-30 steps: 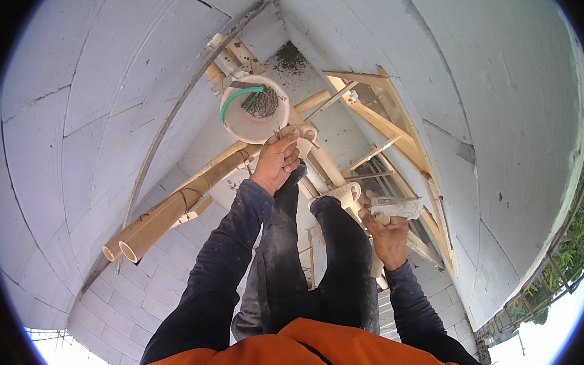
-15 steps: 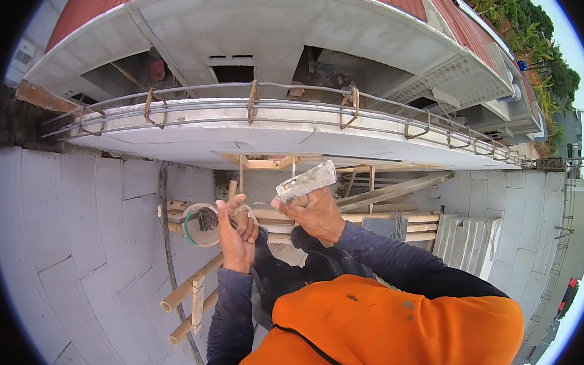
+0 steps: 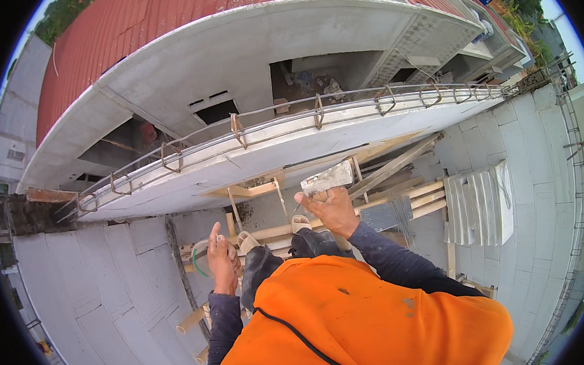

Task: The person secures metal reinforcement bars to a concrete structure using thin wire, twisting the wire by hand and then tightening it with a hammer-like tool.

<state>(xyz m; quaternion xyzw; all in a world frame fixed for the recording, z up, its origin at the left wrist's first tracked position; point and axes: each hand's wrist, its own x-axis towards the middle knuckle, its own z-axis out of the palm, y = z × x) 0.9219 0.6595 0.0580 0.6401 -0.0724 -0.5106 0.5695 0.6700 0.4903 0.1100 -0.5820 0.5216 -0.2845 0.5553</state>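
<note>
Beneath me, my left hand [image 3: 224,265] is raised with its thumb up and fingers curled round something small that I cannot make out. To its right, my right hand [image 3: 333,213] grips a grey, crusted, block-shaped tool [image 3: 328,178]. Mostly hidden behind my left hand is a pale bucket with a green hose [image 3: 197,267] in it. My feet in beige sandals [image 3: 247,241] rest among round timber poles [image 3: 425,195].
A pale block wall [image 3: 86,279] stands at left, another at right with a stack of grey panels [image 3: 475,206] before it. Ahead, a wall top carries a rebar cage [image 3: 318,112]; beyond it is a building with red corrugated sheeting [image 3: 100,47]. A diagonal plank [image 3: 397,164] lies below that wall.
The view swung up from the enclosure floor to the wall top and building beyond. My right hand rose from low at my side to ahead of me, still holding the tool.
</note>
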